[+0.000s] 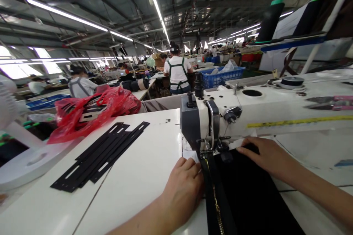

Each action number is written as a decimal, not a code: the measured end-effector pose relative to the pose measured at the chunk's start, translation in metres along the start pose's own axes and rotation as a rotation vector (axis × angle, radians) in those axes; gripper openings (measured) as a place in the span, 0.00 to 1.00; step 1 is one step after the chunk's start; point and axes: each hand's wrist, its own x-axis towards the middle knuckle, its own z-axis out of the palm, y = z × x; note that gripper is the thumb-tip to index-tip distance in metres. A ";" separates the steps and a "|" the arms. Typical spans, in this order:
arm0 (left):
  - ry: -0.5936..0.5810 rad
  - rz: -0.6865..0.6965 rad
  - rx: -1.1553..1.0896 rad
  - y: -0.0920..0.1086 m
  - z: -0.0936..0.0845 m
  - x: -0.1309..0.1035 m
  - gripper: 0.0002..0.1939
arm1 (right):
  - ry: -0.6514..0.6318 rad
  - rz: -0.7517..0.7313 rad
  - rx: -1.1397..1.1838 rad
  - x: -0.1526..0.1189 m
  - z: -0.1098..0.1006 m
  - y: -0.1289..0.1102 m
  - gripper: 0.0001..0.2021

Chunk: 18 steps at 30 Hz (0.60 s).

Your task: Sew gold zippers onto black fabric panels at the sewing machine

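A sewing machine (204, 117) stands in front of me, its head over a black fabric piece (248, 187). Along the left side of that fabric runs a zipper (213, 191) with gold-coloured teeth, passing up beneath the machine's head. My left hand (184, 183) is closed at the zipper's left edge, fingers curled, just short of the needle area. On the far side, my right hand (261, 154) grips the upper right edge of the black fabric, thumb on top and fingers bent over it. The needle itself is hidden behind the presser parts.
Several flat black slotted strips (102, 154) lie on the white table (143, 176) at left. Behind them is a red plastic bag (96, 110) beside a white fan (24, 150). Pink-handled snips (331, 102) and a yellow measuring tape (298, 121) rest on the machine. Other people work beyond.
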 end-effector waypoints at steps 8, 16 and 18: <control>0.127 -0.145 -0.126 0.001 0.011 -0.007 0.05 | 0.225 -0.283 -0.164 -0.012 0.017 -0.037 0.12; 0.217 -0.112 -0.092 -0.004 0.012 -0.012 0.13 | 0.196 -0.459 0.129 -0.024 0.038 -0.068 0.16; 0.217 -0.041 -0.078 -0.006 0.012 -0.011 0.11 | 0.202 -0.449 0.151 -0.023 0.038 -0.067 0.16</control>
